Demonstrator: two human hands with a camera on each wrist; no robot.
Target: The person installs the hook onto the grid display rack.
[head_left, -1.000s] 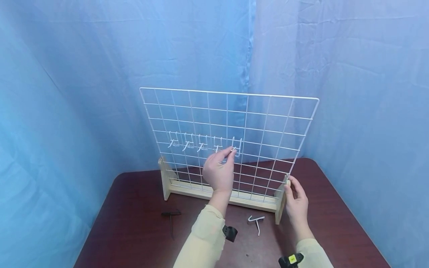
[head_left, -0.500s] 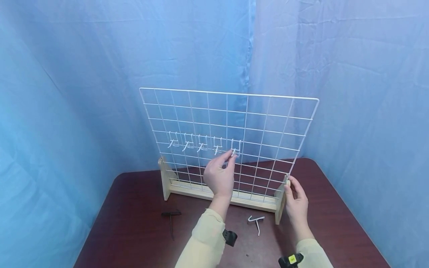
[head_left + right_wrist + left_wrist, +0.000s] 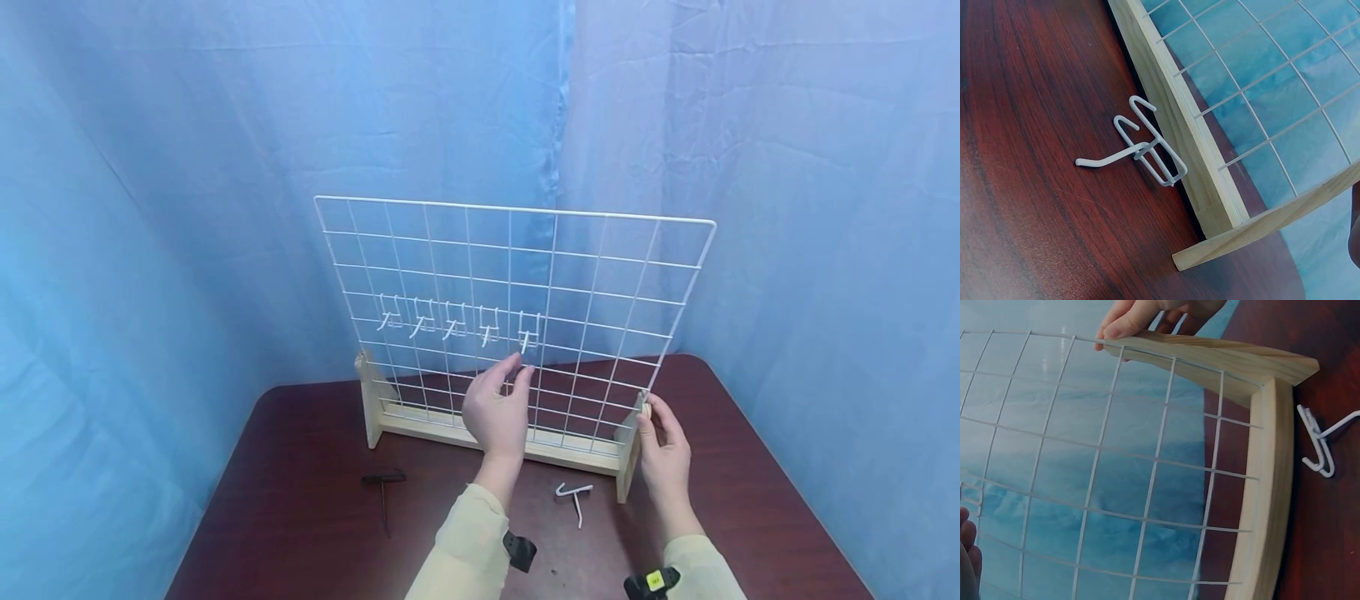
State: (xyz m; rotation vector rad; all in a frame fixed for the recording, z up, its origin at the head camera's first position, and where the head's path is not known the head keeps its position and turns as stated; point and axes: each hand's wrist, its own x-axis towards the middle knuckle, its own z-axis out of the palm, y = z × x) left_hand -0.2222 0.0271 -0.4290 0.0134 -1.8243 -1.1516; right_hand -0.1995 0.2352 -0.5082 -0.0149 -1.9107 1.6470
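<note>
A white wire grid panel (image 3: 555, 214) stands in a wooden stand (image 3: 573, 457). Several white wire hooks hang in a row across it, the rightmost hook (image 3: 527, 337) just above my left hand (image 3: 497, 412). The left thumb and forefinger are parted below that hook's prong, with nothing between them. At the panel's right side, my right hand (image 3: 666, 454) grips the top of the stand's wooden end piece (image 3: 628, 454), thumb in front and fingers behind. The left wrist view also shows this grip on the end piece (image 3: 1229, 359).
One loose white hook (image 3: 1107, 160) lies on the dark red table (image 3: 1029, 206) in front of the stand's right end. Farther left lies a dark hook (image 3: 383, 479). Blue curtains (image 3: 225, 167) hang behind the table and on both sides.
The rightmost hook has dropped slightly to sit level on the grid. My left hand has let go of its prong and moved down, finger and thumb spreading. The right hand has stayed put.
</note>
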